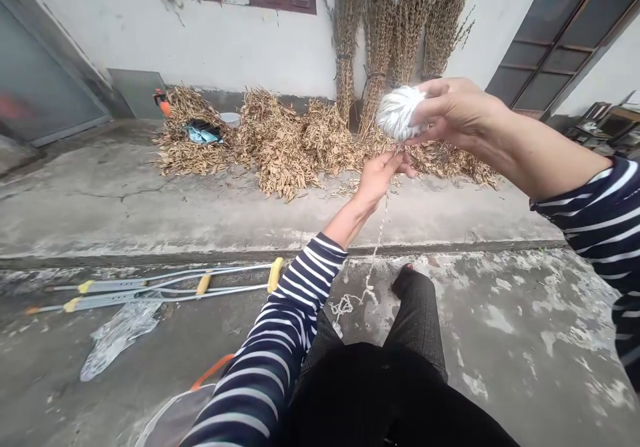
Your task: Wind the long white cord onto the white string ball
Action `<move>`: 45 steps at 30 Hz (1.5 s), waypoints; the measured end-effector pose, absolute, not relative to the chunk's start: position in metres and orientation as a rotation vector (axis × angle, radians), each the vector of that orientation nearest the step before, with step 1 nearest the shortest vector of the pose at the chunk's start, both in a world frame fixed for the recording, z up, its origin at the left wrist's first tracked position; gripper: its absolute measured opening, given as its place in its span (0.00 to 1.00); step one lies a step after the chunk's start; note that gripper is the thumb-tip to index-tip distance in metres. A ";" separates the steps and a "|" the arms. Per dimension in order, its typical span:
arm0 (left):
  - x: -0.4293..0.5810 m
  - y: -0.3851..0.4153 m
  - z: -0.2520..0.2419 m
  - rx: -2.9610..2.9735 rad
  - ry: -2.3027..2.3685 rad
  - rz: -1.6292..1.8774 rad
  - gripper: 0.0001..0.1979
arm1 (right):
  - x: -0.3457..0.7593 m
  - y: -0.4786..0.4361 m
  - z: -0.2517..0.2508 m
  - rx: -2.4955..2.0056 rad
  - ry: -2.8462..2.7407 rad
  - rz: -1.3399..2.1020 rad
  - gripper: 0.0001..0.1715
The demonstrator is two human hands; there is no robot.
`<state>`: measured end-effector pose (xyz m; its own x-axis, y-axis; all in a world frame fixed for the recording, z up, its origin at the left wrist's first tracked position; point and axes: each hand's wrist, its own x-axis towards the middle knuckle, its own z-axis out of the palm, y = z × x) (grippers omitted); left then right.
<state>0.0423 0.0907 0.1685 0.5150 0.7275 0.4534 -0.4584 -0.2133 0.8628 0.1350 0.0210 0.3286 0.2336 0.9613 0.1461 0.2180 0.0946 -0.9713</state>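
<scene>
A ball of white cord (pixel 399 112) is held up by my right hand (pixel 453 108), whose fingers wrap its right side. Just below it, my left hand (pixel 379 179) pinches the loose cord (pixel 382 227) that runs down from the ball. From there the strand hangs to the ground, where a tangled heap of cord (pixel 345 306) lies between my feet.
A pair of crutches (pixel 190 287) and a clear plastic bag (pixel 125 330) lie at left. A round grey item with an orange strap (pixel 213 370) is near my left arm. Dry stalk piles (pixel 280 140) and upright bundles (pixel 375 40) line the wall beyond the raised step (pixel 200 224).
</scene>
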 end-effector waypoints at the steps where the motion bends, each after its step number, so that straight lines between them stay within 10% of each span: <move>1: 0.040 0.090 0.162 1.396 0.216 1.063 0.16 | 0.141 0.023 0.328 -1.378 -1.199 0.818 0.17; 21: -0.044 0.077 0.086 1.255 0.259 0.576 0.19 | 0.214 0.029 0.294 -1.329 -1.143 0.646 0.25; 32: -0.047 0.072 0.125 1.240 0.243 0.744 0.15 | 0.212 0.042 0.174 -1.572 -1.865 0.112 0.32; 45: -0.027 0.108 0.101 1.409 0.562 0.663 0.17 | 0.188 -0.004 0.114 -1.294 -1.818 1.113 0.41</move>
<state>-0.0271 0.1079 0.1005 0.7012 0.7123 0.0314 -0.0855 0.0403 0.9955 0.1881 -0.0042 0.1145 -0.3135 0.9493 0.0231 0.4109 0.1576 -0.8979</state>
